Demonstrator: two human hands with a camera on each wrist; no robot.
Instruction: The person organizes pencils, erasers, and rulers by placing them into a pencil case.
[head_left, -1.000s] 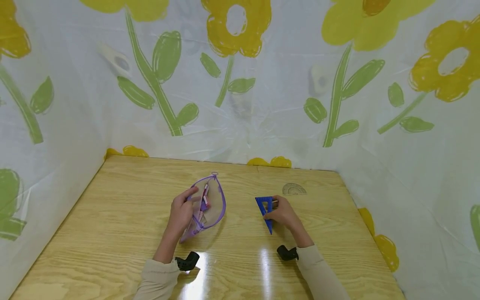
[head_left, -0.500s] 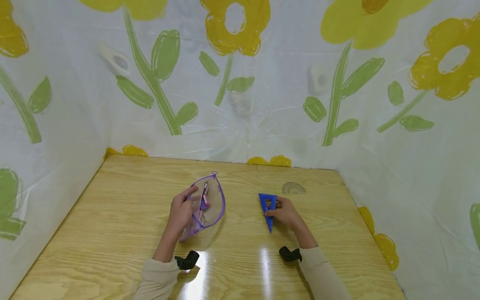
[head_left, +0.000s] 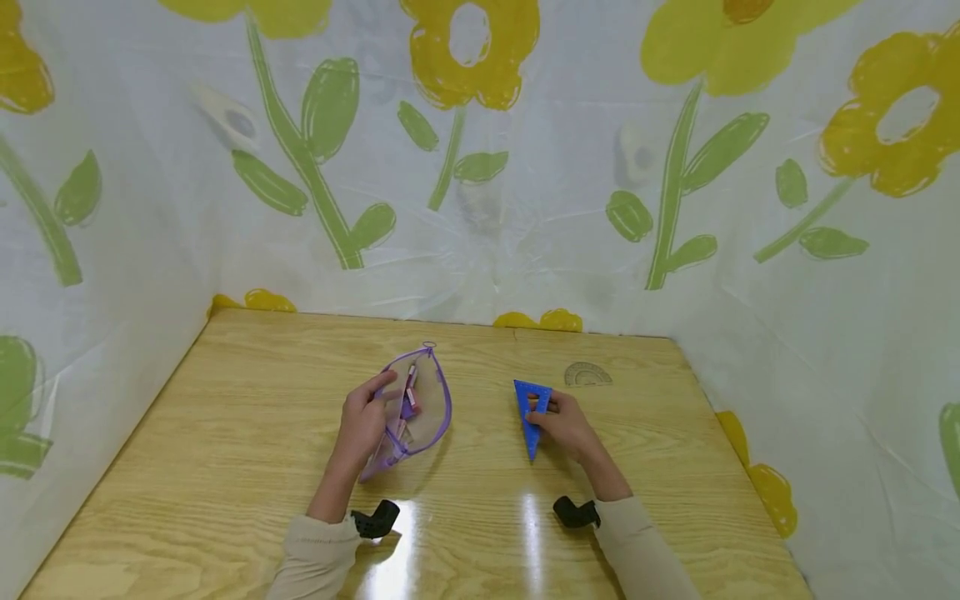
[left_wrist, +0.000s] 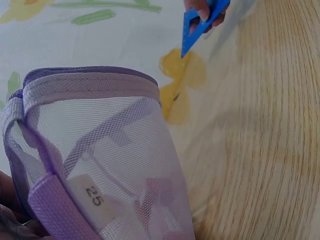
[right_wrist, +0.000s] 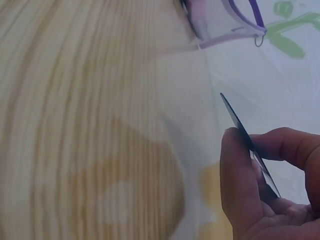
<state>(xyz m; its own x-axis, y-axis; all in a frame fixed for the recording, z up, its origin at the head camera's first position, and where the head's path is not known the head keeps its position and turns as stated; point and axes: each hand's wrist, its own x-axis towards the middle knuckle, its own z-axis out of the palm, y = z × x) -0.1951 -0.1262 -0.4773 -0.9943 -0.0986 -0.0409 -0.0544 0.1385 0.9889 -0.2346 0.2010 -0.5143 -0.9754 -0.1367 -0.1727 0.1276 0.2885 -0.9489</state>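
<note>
My left hand (head_left: 365, 423) grips the side of a mesh pencil case (head_left: 431, 421) with purple edging, its zip mouth spread wide. Inside lie several small items (head_left: 409, 404), pink, purple and white; their kinds are hard to make out. Through the mesh in the left wrist view a white label (left_wrist: 93, 198) reads 25. To the right of the case, my right hand (head_left: 568, 423) pinches a blue set square (head_left: 524, 417) between thumb and fingers, above the table. The right wrist view shows the set square (right_wrist: 243, 131) nearly edge-on.
A clear protractor (head_left: 588, 374) lies flat on the wooden table (head_left: 247, 433), beyond the right hand. White sheeting (head_left: 555, 250) printed with yellow flowers stands round the back and both sides.
My right hand has tilted the blue set square and shifted it slightly, its top edge now farther from me. My left hand and the pencil case stay in place.
</note>
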